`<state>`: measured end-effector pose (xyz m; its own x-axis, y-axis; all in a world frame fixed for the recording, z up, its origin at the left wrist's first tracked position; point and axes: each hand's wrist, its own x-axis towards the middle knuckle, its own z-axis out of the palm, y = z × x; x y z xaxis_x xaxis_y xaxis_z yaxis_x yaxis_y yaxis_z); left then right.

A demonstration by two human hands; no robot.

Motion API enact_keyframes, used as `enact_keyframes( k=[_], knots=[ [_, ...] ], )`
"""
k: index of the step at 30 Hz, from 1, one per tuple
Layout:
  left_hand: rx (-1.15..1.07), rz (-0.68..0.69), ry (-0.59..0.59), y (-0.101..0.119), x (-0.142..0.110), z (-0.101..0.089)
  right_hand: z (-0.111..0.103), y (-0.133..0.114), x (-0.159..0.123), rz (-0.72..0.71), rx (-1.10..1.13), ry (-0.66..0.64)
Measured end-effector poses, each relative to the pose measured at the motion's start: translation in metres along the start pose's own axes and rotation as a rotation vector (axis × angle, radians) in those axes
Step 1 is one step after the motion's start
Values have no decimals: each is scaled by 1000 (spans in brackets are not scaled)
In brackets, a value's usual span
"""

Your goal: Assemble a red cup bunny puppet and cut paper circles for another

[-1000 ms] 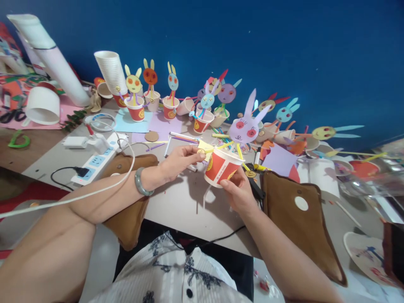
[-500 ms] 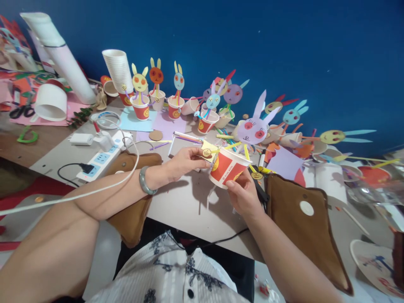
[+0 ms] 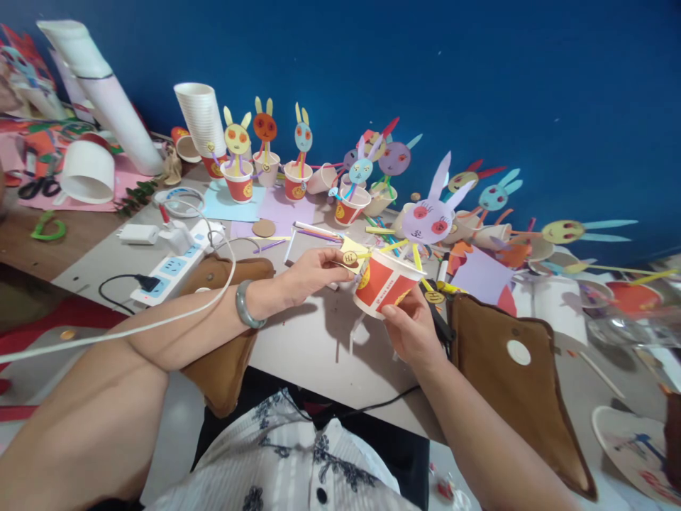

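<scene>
My right hand (image 3: 409, 326) is closed around a red-and-white paper cup (image 3: 386, 284), holding it above the table. From the cup rises a purple paper rabbit head (image 3: 425, 223) with long ears and red eyes. Yellow straws (image 3: 416, 257) stick out to both sides like arms. A small round tag marked "Hi" (image 3: 350, 258) ends the straw on the left, and my left hand (image 3: 319, 271) pinches it between thumb and fingers. The other tag (image 3: 434, 297) hangs beside my right hand. White straws (image 3: 355, 328) extend below the cup.
Several paper-cup rabbits (image 3: 239, 181) line the back by the blue wall. A cup stack (image 3: 198, 113) and a power strip (image 3: 175, 268) stand left. A white cable (image 3: 133, 330) crosses over my left forearm. Brown pouches (image 3: 511, 397) lie on both sides; coloured paper (image 3: 482, 277) is behind the right one.
The view has shifted a little, so things sit further right in it. Both hands keep their hold on the cup and the tag, whose "Hi" now faces me more clearly.
</scene>
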<state>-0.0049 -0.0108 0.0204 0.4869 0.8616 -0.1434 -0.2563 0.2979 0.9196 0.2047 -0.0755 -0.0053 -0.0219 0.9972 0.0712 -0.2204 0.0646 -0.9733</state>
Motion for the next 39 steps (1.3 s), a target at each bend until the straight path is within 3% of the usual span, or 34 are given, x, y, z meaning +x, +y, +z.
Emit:
enact_keyframes(
  k=[27, 39],
  knots=[
    [30, 131, 62, -1, 1, 0, 3, 0, -2, 33, 4, -3],
    [11, 4, 61, 1, 4, 2, -1, 2, -1, -10, -44, 14]
  ],
)
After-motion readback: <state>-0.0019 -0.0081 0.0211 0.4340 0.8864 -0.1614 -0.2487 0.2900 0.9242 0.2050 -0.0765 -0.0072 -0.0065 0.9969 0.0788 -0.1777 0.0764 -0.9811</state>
